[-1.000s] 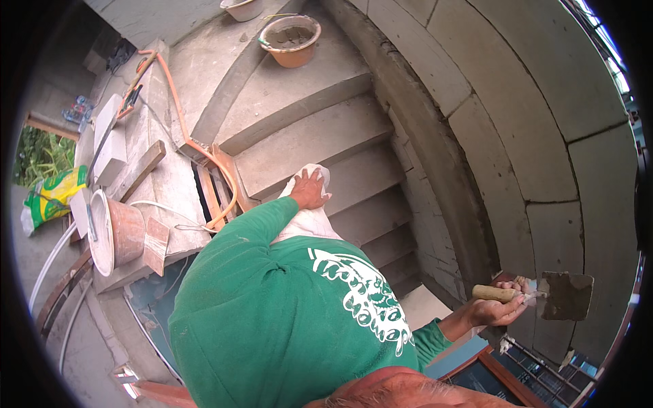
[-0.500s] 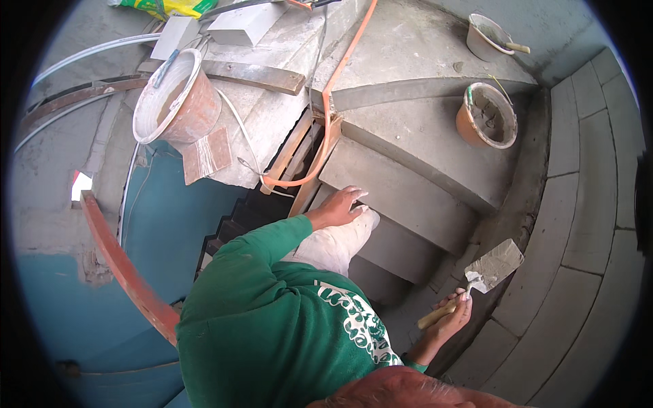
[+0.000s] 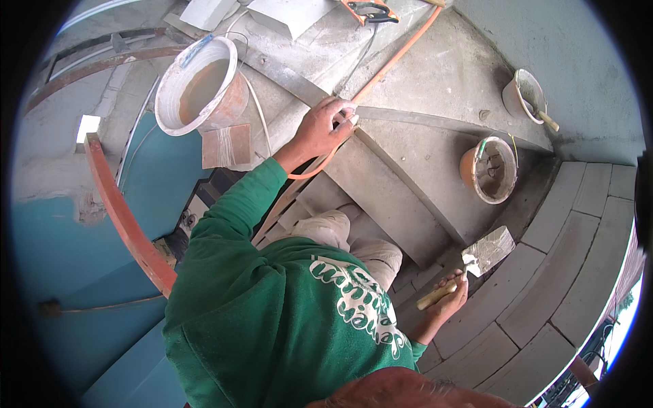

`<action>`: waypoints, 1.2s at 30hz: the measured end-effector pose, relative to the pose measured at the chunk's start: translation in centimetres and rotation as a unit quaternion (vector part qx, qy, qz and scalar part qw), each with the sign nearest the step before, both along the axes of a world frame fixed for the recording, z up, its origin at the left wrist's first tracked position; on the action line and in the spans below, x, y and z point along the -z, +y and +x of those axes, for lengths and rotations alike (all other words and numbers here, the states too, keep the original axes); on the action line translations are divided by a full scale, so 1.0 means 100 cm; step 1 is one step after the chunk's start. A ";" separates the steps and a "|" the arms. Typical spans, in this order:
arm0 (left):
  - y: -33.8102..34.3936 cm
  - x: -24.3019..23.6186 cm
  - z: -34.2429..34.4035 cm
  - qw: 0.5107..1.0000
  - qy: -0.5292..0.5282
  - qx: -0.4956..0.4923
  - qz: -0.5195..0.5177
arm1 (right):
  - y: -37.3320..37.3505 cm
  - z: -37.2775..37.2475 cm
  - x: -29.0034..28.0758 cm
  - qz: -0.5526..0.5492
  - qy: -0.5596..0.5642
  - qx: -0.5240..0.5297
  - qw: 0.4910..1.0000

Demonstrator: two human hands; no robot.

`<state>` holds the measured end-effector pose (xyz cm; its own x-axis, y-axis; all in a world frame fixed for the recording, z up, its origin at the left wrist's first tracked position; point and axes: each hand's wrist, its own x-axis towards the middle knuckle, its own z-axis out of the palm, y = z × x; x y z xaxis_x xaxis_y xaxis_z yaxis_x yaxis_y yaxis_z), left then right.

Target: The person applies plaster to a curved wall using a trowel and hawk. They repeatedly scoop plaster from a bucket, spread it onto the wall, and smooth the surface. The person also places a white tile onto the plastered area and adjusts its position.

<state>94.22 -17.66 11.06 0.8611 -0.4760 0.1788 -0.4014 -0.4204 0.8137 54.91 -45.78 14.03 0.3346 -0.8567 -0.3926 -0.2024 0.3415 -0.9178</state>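
Observation:
My left hand (image 3: 321,129) reaches to the corner of the upper step, beside the orange hose (image 3: 393,61), its fingers curled round something I cannot make out at the edge. My right hand (image 3: 454,300), low on the right, holds a trowel (image 3: 488,250) by its wooden handle; grey mortar smears the blade. My bent legs (image 3: 374,262) are over the concrete stairs (image 3: 381,197). An orange bucket (image 3: 468,170) with mortar sits on the step above the trowel, and a smaller bucket (image 3: 511,103) with a tool handle stands higher up.
A large bucket (image 3: 163,88) of cloudy water, a tile scrap (image 3: 224,146), white blocks (image 3: 289,17) and a handsaw (image 3: 367,13) lie on the left landing. A red curved beam (image 3: 119,204) borders a blue drop at left. A block wall (image 3: 578,265) curves along the right.
My left hand has left my knee and moved up to the step corner by the hose. The view has turned, and my legs have shifted. The trowel stays in my right hand.

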 end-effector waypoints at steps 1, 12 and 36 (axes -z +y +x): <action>-0.002 -0.007 0.001 1.000 0.005 -0.009 0.009 | -0.008 0.003 -0.005 -0.009 0.010 -0.003 1.000; -0.002 -0.075 0.099 0.993 -0.020 -0.120 0.002 | -0.114 0.070 -0.032 0.026 0.055 -0.013 0.998; 0.284 -0.061 0.436 0.758 -0.018 -0.432 0.488 | -0.210 0.265 -0.121 -0.017 0.215 -0.172 0.961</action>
<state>137.85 10.70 17.12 0.9298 0.3422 0.1355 0.3525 -0.9339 -0.0601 81.40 -66.75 26.16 0.4127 -0.7391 -0.5323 -0.6616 0.1584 -0.7330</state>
